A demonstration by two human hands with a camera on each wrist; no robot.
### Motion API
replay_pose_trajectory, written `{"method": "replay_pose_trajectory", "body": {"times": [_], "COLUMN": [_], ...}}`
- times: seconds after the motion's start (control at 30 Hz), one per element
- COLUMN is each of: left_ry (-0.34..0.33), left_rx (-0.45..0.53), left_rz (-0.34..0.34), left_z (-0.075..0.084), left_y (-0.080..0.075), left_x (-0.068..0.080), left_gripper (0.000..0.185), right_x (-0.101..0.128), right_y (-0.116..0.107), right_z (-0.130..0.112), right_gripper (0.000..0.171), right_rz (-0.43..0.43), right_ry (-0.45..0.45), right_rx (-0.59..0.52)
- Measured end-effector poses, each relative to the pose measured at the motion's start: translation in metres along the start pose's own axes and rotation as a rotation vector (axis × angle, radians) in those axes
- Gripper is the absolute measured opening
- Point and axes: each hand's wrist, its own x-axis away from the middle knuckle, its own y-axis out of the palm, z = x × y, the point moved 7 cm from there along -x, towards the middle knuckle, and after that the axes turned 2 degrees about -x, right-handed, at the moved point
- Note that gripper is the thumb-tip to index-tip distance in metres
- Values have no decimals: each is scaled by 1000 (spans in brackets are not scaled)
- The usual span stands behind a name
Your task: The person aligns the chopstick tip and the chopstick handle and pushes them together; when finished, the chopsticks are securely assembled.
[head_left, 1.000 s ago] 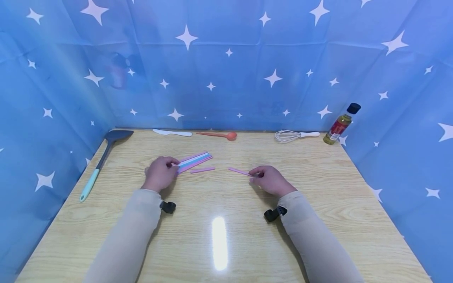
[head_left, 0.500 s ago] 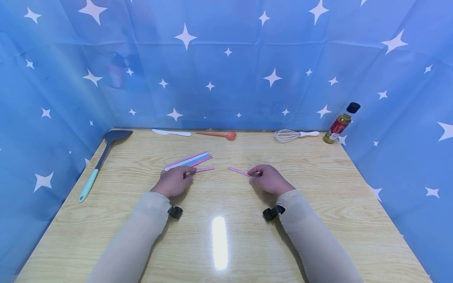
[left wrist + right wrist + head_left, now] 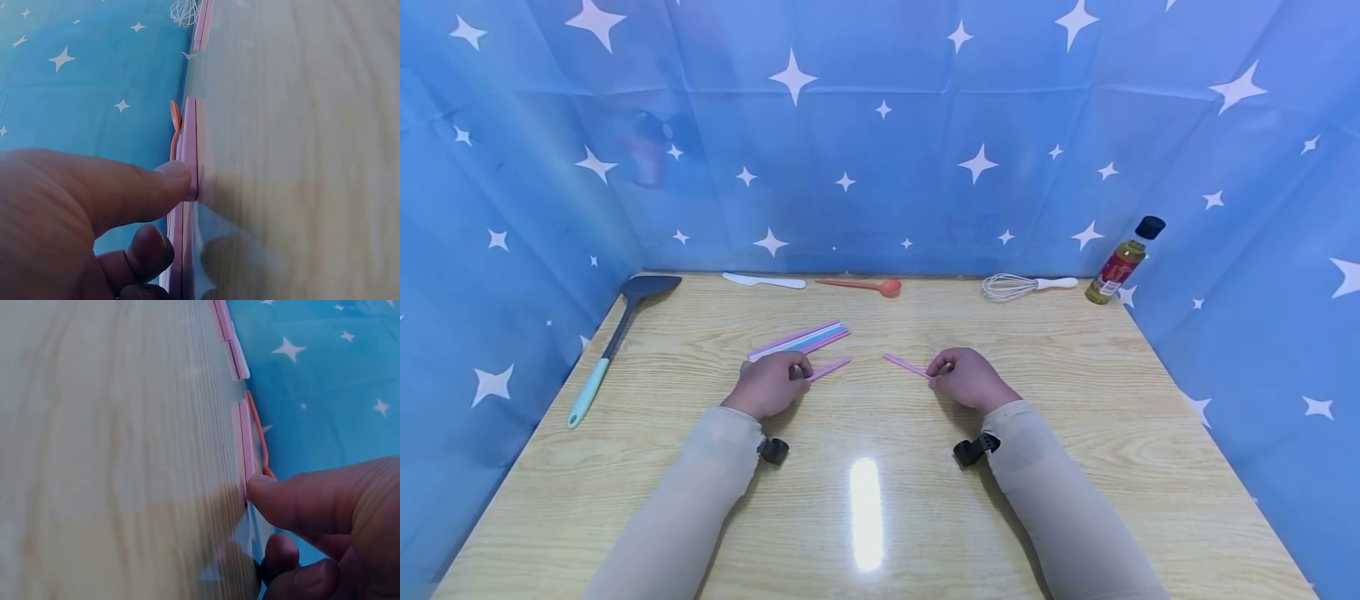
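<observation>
Two short pink straw pieces lie on the wooden table [image 3: 865,517]. My left hand [image 3: 771,385] pinches the near end of the left pink piece [image 3: 831,367], which angles up to the right; the thumb [image 3: 125,187] presses its end [image 3: 190,156]. My right hand [image 3: 966,377] pinches the end of the right pink piece [image 3: 904,365], thumb [image 3: 306,500] against it [image 3: 248,440]. A bundle of long pink, blue and white straws [image 3: 801,340] lies just behind the left hand, untouched.
Along the back edge lie a white knife [image 3: 764,282], an orange spoon [image 3: 861,287] and a whisk [image 3: 1026,287]. An oil bottle [image 3: 1123,262] stands at the back right corner. A dark spatula with a teal handle [image 3: 613,342] lies at the left. Blue starred cloth walls surround the table.
My left hand left the straw bundle, moved right and took hold of the short pink piece, tilting its far end up. The right hand kept its grip, barely shifting.
</observation>
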Motion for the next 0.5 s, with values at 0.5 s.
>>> {"method": "replay_pose_trajectory", "body": {"times": [0.5], "left_ry": [-36], "left_rx": [-1], "left_rz": [28], "left_z": [1], "left_y": [3], "left_x": [-1], "left_gripper": [6], "right_x": [2], "right_y": [1], "right_z": [-4], "right_gripper": [5], "right_rz": [10], "right_ry": [-40], "right_rx": [39]}}
